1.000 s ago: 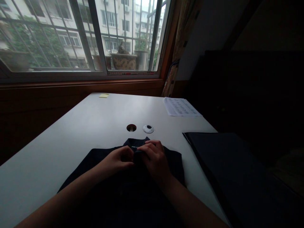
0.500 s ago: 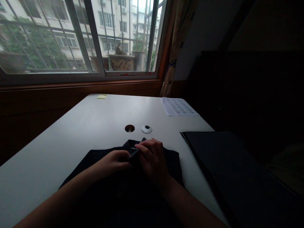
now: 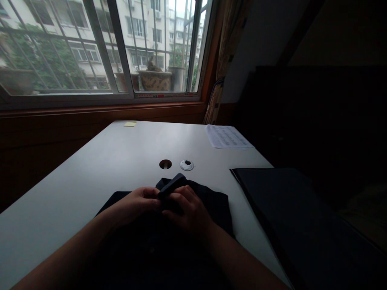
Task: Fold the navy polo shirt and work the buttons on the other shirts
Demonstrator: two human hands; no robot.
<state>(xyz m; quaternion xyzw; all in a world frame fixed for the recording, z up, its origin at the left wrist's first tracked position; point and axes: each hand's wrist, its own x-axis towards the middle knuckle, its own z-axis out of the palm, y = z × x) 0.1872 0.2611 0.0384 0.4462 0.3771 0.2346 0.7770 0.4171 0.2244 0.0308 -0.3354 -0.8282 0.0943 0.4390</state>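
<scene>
A dark navy garment, apparently a collared shirt, lies spread on the near part of the white table. Its collar stands raised as a folded band between my hands. My left hand pinches the collar's left end between thumb and fingers. From the right, my right hand curls its fingers against the lower edge of that band, thumb toward the left. Deep shadow hides the garment's lower front, where a small round spot like a button faintly shows.
Beyond the shirt, the white table has a round cable hole and a white grommet cap beside it. Printed papers lie at the far right, a yellow sticky note at the far left. A large dark flat panel borders the right side.
The collar band now stands higher and shows more plainly. My right hand has dropped lower, below the band, and my left hand has shifted slightly left.
</scene>
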